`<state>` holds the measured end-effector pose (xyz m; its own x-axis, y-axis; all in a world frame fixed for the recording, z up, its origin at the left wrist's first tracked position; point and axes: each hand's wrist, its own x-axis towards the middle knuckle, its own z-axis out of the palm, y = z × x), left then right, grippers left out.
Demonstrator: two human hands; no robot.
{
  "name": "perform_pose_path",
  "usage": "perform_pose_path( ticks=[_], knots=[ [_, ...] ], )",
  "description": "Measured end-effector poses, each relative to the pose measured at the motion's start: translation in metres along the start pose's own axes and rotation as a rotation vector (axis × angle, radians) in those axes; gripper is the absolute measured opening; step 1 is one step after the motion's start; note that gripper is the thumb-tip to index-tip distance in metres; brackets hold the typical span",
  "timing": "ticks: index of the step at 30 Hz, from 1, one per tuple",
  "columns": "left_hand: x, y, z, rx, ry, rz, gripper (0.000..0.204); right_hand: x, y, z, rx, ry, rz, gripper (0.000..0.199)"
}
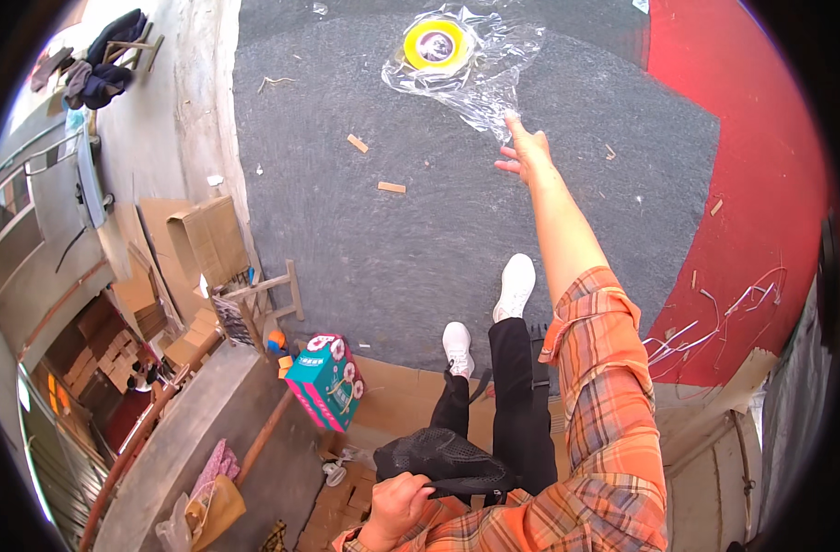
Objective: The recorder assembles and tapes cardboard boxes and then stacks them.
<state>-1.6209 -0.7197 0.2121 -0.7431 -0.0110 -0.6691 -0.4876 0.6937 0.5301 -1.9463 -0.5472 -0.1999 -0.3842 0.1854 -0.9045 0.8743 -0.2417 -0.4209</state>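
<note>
My right arm, in an orange plaid sleeve, stretches far forward. Its hand (528, 155) is open with the fingers apart, and the fingertips meet the near end of a crumpled clear plastic film (489, 97). Whether they touch the film or only overlap it in view, I cannot tell. On the film's far part lies a yellow tape roll (435, 45) with a pale core. Close to my waist, my left hand (397, 509) is closed on the edge of a black mesh bag (443, 457), whose lower part is hidden against my body.
Dark grey matting (392, 248) covers the ground, with red matting (760, 184) at the right. Left of my white shoes (515, 285) stand a teal and pink carton (328, 382) and a wooden stool (277, 290). Cardboard (208, 239) leans farther left. White strips (714, 322) lie at right.
</note>
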Motion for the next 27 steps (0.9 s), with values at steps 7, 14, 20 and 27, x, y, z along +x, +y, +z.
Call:
perform_pose_path(
  ticks=[7,14,20,27],
  knots=[
    [0.03,0.001,0.003,0.02,-0.034,-0.069,0.012,0.027,0.009,0.039,-0.134,-0.073,0.001,0.02],
    [0.042,0.028,-0.008,-0.007,-0.079,0.012,0.012,-0.098,0.004,-0.046,-0.375,-0.287,-0.489,0.023],
    [0.045,0.051,-0.024,0.03,-0.116,0.092,0.013,-0.186,-0.029,-0.104,-0.091,-0.253,-0.434,0.019],
    [0.041,0.064,-0.039,0.043,-0.136,0.169,0.011,-0.254,-0.024,-0.088,-0.146,-0.493,-0.573,0.014]
  ],
)
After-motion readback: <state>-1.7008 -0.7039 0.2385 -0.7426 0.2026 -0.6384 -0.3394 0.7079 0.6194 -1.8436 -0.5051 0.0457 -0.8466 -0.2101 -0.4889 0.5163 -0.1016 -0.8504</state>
